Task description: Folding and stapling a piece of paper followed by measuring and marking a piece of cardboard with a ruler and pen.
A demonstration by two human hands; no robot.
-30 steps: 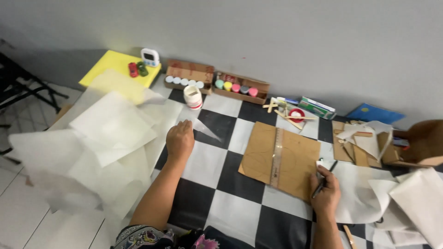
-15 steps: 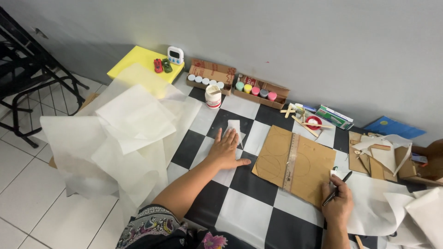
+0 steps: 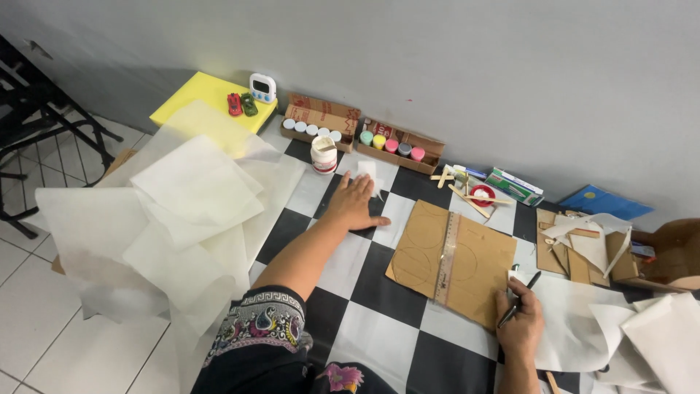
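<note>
The left hand (image 3: 355, 204) has slid farther out across the checkered floor mat (image 3: 364, 321), now lying flat and spread, fingertips on a small white paper scrap (image 3: 368, 172) near the white jar (image 3: 324, 155). The right hand (image 3: 519, 325) stays curled around a black pen (image 3: 519, 299) beside the cardboard sheet (image 3: 452, 260).

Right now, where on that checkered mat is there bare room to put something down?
Free squares lie between the left hand and the cardboard sheet, and along the near edge between the left arm and the right hand. The back row is crowded with paint jars and the white pot; thin paper sheets cover the left side.
</note>
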